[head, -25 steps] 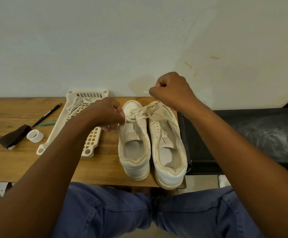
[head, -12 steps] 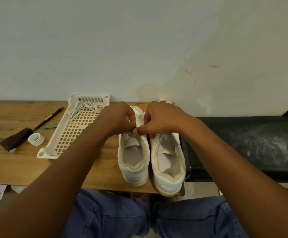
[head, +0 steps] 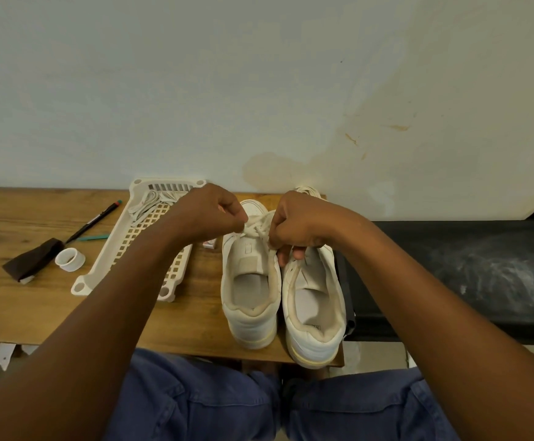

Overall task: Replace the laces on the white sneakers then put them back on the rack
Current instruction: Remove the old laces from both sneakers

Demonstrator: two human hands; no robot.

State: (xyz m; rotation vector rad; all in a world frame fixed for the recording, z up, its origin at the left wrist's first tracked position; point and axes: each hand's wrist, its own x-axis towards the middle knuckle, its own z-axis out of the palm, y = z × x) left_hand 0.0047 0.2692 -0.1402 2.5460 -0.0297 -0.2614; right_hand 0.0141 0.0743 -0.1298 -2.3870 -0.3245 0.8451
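Over the left white leather sneaker on the wooden table, our left hand and right hand each pinch its cream flat lace; uneven pulling could slip the knot.

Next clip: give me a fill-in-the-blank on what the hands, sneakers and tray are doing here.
1. Both hands, the left hand and right hand, pinch a white ____ over the left sneaker.
2. The two sneakers stand side by side with their ____ toward the person.
3. The loose laces lie in the white lattice ____.
4. The pen lies to the ____ of the tray.

Missing words: lace; heels; tray; left
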